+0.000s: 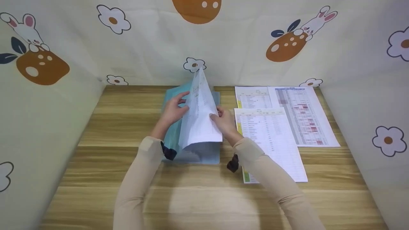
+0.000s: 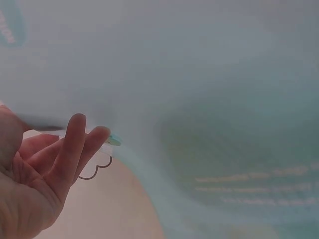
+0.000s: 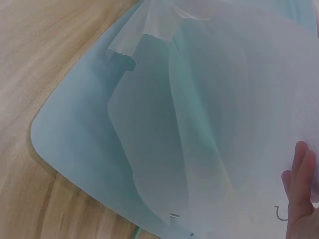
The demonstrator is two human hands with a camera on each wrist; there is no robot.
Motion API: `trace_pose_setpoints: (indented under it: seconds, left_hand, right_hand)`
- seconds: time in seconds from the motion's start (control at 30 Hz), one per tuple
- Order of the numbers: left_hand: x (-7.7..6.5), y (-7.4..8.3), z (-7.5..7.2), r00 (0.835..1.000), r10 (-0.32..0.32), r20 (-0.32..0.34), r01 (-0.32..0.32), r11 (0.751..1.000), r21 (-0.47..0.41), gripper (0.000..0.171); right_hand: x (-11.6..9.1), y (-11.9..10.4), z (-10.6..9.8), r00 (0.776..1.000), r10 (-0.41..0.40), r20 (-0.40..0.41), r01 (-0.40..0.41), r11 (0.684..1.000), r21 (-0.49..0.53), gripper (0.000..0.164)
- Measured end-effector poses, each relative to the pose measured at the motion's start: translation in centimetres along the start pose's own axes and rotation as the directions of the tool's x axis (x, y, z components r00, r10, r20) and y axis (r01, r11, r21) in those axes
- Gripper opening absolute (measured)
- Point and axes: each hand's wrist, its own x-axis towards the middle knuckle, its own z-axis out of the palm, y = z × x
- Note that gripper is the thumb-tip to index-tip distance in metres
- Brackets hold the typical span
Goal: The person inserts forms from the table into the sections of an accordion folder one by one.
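Observation:
A teal folder (image 1: pixel 171 137) lies opened on the table with clear plastic sleeves (image 3: pixel 149 114) raised from it. A printed sheet (image 1: pixel 203 127) stands tilted up among the sleeves, its lower edge bowed. My left hand (image 1: pixel 174 110) pinches the left edge of the clear sleeve near its upper half; in the left wrist view that hand (image 2: pixel 55 169) has some fingers stretched out along the film. My right hand (image 1: pixel 225 123) grips the sheet's right edge, thumb in front and fingers behind. In the right wrist view only a few fingers (image 3: pixel 301 174) show beside the white paper.
To the right on the wooden table (image 1: pixel 108 166) lie more printed sheets: a nearer one (image 1: pixel 271 143), one partly covered behind it (image 1: pixel 254 95), and one with a coloured grid (image 1: pixel 306 118). A patterned curtain (image 1: pixel 153 41) rises behind the table and along both sides.

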Motion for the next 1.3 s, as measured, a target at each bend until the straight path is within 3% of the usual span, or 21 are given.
trace_pose_setpoints:
  seconds: [0.1,0.17,0.3,0.4,0.7,0.9,1.1,1.3]
  left_hand:
    - [0.0,0.0,0.1,1.0,-0.004,0.01,0.005,1.0,-0.009,0.052]
    - [0.0,0.0,0.2,1.0,-0.01,0.012,0.01,1.0,-0.008,0.052]
    - [-0.1,0.1,0.2,1.0,0.001,0.008,-0.001,1.0,0.002,0.052]
    - [0.0,0.2,0.2,1.0,0.012,-0.002,-0.012,1.0,0.006,0.052]
    - [0.2,0.3,0.6,1.0,0.023,0.003,-0.023,1.0,0.01,0.051]
    - [-0.1,0.4,0.7,1.0,0.007,-0.009,-0.007,1.0,0.028,0.05]
    - [-0.2,0.6,1.1,1.0,-0.017,-0.025,0.019,0.998,0.055,0.05]
    - [-0.3,0.6,2.1,0.998,0.012,-0.055,-0.004,0.991,0.137,0.05]
  right_hand:
    - [0.0,0.2,-0.1,0.999,0.013,0.031,-0.013,1.0,0.004,0.04]
    - [-0.1,0.2,-0.4,0.996,0.033,0.08,-0.038,0.997,0.061,0.038]
    - [-0.5,0.4,-1.1,0.972,0.045,0.232,-0.093,0.976,0.197,0.035]
    - [-0.9,0.6,-1.5,0.961,0.031,0.274,-0.096,0.969,0.227,0.039]
    - [-1.3,1.0,-0.7,0.993,0.067,0.093,-0.067,0.998,-0.007,0.041]
    - [-1.5,1.3,-0.8,0.997,0.023,0.078,-0.014,0.994,-0.111,0.043]
    - [-1.8,2.3,-0.9,0.998,-0.002,0.061,0.008,0.995,-0.103,0.04]
    - [-2.0,3.0,-0.6,0.998,0.01,0.06,-0.012,0.999,0.036,0.04]
